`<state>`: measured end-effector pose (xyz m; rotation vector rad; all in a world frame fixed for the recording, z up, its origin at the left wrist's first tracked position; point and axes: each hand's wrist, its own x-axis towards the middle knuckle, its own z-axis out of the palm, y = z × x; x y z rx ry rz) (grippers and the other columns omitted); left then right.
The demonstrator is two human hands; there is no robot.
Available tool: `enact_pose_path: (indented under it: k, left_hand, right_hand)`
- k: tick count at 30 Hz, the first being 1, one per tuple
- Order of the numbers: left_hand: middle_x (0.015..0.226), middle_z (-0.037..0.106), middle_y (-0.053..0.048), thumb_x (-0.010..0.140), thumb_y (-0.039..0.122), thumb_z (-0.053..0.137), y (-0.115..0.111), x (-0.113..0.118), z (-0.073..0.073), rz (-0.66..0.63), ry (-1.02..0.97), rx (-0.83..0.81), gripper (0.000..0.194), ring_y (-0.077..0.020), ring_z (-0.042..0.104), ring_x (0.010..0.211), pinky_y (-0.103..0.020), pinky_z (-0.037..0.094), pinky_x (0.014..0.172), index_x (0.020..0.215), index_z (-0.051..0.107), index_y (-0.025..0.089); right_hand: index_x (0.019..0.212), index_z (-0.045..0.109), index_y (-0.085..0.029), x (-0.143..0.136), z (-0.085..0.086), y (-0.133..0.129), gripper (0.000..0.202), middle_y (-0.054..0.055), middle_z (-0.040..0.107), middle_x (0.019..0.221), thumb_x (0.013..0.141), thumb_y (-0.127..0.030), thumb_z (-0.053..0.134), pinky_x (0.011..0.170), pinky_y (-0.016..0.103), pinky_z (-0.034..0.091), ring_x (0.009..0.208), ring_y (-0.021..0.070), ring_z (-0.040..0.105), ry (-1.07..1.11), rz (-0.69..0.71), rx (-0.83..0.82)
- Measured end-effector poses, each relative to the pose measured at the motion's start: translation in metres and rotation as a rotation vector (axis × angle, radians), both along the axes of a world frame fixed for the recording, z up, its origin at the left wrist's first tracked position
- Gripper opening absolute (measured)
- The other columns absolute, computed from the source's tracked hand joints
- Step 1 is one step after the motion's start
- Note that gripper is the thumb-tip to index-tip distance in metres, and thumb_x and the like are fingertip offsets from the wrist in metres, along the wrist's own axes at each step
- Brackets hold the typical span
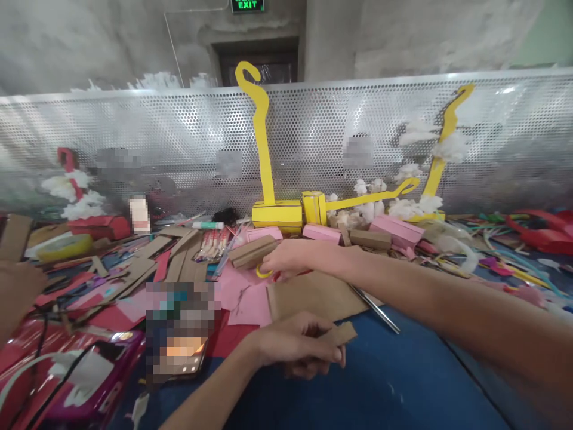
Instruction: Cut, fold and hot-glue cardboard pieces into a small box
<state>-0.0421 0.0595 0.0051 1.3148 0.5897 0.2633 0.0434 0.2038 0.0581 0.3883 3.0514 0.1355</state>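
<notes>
Cardboard piece (345, 333): jutting from the left hand (299, 346), near centre, over the blue tabletop (380, 382).
Left hand: clasping it, fingers curling tight.
Right hand (286, 257): bending over a yellow ring (265, 275); cannot tell whether it is gripping.
Far side: perforated metal panel (179, 137) shining before a rough grey wall (394, 42).
Shapes: flat yellow hook (263, 149) standing on a boxy base (277, 214); white fluff (453, 146) clinging to another at right.
In the way: right forearm (403, 280) crossing over a brown sheet (308, 300).

An EXIT sign (248, 6) glows above a doorway (284, 63) beyond a perforated partition (308, 146).
</notes>
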Motion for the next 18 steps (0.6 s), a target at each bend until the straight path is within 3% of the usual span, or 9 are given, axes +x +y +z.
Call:
enact_pose_path:
  k: [4, 8, 11, 15, 18]
  left_hand:
    - [0.055, 0.048, 0.005, 0.08, 0.042, 0.078, -0.003, 0.001, 0.002, -0.048, -0.072, -0.097, 0.028, -0.0078, 0.038, 0.044, -0.021, 0.026, 0.039, 0.086, 0.067, 0.017]
    - [0.055, 0.046, 0.005, 0.082, 0.041, 0.076, -0.005, 0.002, 0.002, -0.053, -0.138, -0.184, 0.028, -0.0076, 0.033, 0.043, -0.024, 0.026, 0.043, 0.091, 0.067, 0.016]
    - [0.057, 0.047, 0.006, 0.083, 0.038, 0.073, -0.006, 0.002, 0.0, -0.044, -0.183, -0.224, 0.027, -0.007, 0.034, 0.04, -0.025, 0.029, 0.046, 0.097, 0.066, 0.017]
    - [0.061, 0.046, 0.006, 0.086, 0.034, 0.065, -0.003, 0.004, -0.007, 0.015, -0.306, -0.301, 0.026, -0.0067, 0.034, 0.039, -0.024, 0.031, 0.047, 0.106, 0.063, 0.018]
    - [0.064, 0.046, 0.006, 0.089, 0.036, 0.059, 0.003, 0.006, -0.012, 0.173, -0.405, -0.338, 0.027, -0.0071, 0.034, 0.043, -0.024, 0.033, 0.05, 0.107, 0.061, 0.018]
  right_hand:
    - [0.093, 0.067, -0.024, 0.018, 0.027, 0.001, 0.027, -0.001, 0.07, 0.082, 0.072, -0.015, 0.081, 0.057, 0.026, 0.038, 0.068, 0.0153, 0.059, 0.092, 0.023, -0.067]
    - [0.09, 0.061, -0.022, 0.038, 0.046, 0.008, 0.025, -0.005, 0.061, 0.07, 0.071, -0.015, 0.076, 0.054, 0.025, 0.031, 0.058, 0.0121, 0.05, 0.303, -0.047, -0.136]
    - [0.091, 0.057, -0.02, 0.053, 0.051, 0.012, 0.024, -0.005, 0.059, 0.072, 0.072, -0.015, 0.07, 0.056, 0.023, 0.037, 0.06, 0.0115, 0.052, 0.54, -0.144, -0.184]
    - [0.099, 0.049, -0.02, 0.073, 0.061, 0.012, 0.016, 0.002, 0.063, 0.093, 0.084, -0.019, 0.057, 0.067, 0.026, 0.049, 0.072, 0.012, 0.06, 0.931, -0.233, -0.213]
    - [0.104, 0.043, -0.022, 0.09, 0.078, 0.002, 0.018, 0.004, 0.06, 0.103, 0.088, -0.02, 0.051, 0.074, 0.028, 0.053, 0.08, 0.0124, 0.061, 1.2, -0.276, -0.183]
